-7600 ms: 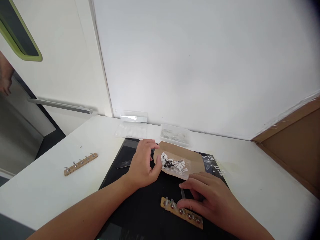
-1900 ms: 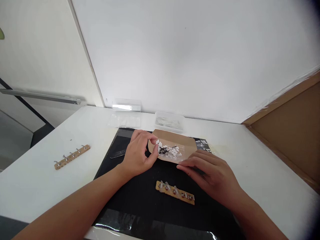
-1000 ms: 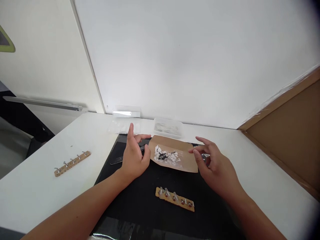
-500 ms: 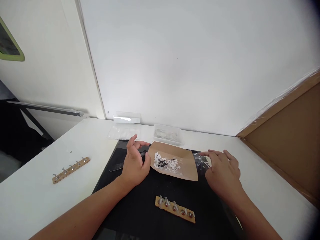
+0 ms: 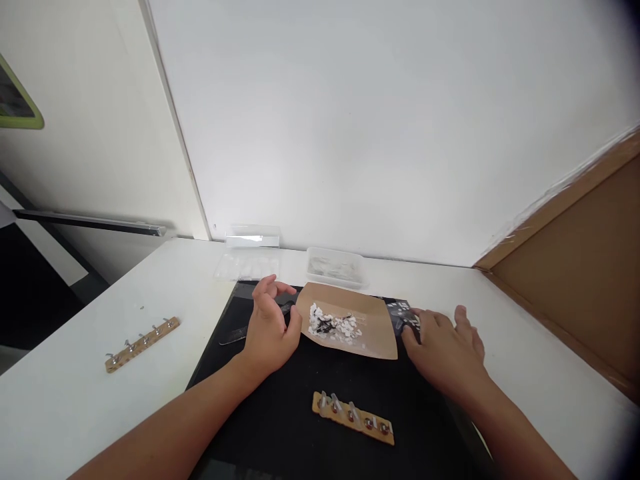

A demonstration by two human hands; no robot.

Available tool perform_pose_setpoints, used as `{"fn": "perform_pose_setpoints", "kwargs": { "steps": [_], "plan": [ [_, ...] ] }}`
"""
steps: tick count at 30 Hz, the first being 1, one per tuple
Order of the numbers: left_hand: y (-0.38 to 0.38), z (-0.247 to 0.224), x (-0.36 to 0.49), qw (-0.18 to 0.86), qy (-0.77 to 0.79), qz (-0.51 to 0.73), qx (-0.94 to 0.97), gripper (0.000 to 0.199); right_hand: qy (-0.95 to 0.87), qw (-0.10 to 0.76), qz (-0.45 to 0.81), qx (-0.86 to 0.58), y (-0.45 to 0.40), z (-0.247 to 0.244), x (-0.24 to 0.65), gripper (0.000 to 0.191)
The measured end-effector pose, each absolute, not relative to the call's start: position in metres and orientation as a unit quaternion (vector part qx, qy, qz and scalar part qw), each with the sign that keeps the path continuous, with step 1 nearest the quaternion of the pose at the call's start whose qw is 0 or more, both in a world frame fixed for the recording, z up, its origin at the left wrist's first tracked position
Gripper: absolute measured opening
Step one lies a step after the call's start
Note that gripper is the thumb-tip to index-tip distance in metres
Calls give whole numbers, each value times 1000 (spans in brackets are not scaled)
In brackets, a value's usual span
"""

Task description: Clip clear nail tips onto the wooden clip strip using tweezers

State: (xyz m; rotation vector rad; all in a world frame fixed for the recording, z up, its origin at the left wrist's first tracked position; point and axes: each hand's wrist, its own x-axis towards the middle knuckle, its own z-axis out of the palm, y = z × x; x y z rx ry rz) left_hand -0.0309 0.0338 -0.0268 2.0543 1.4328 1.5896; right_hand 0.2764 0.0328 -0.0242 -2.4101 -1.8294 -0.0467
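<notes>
My left hand (image 5: 273, 327) is at the left edge of a brown paper sheet (image 5: 377, 330), its thumb and index finger apart beside that edge. On the paper lies a heap of small white flakes (image 5: 345, 328) mixed with black strands (image 5: 326, 325). To the right, my right hand (image 5: 445, 347) rests low with thumb and index finger apart, touching a dark sheet with white squares (image 5: 400, 313). Part of that sheet is hidden under the fingers. Nearer me lies a wooden strip (image 5: 353, 420) with several metal fasteners and clear plastic pieces.
A black mat (image 5: 280, 413) covers the middle of the white table (image 5: 65, 400). Another wooden strip with wing-shaped metal pieces (image 5: 143, 343) lies at left. A clear box (image 5: 247, 263) and a translucent tray (image 5: 335, 267) stand at the back wall. A dark flat strip (image 5: 233, 337) lies by my left hand.
My right hand has come down onto the dark sheet, with its index finger now bent. My left hand stays nearly where it was.
</notes>
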Motion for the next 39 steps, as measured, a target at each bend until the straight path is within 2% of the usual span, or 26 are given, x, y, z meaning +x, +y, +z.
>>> {"fn": "perform_pose_setpoints", "kwargs": {
  "steps": [7, 26, 39],
  "plan": [
    [35, -31, -31, 74, 471, 543, 691, 60, -617, 7, -4, -787, 32, -30, 279, 58],
    [34, -34, -32, 88, 496, 511, 696, 43, -634, 22, 7, -773, 29, -28, 282, 55],
    [35, -34, -32, 74, 495, 516, 695, 47, -625, 48, -9, -779, 28, -22, 280, 56]
  ]
}}
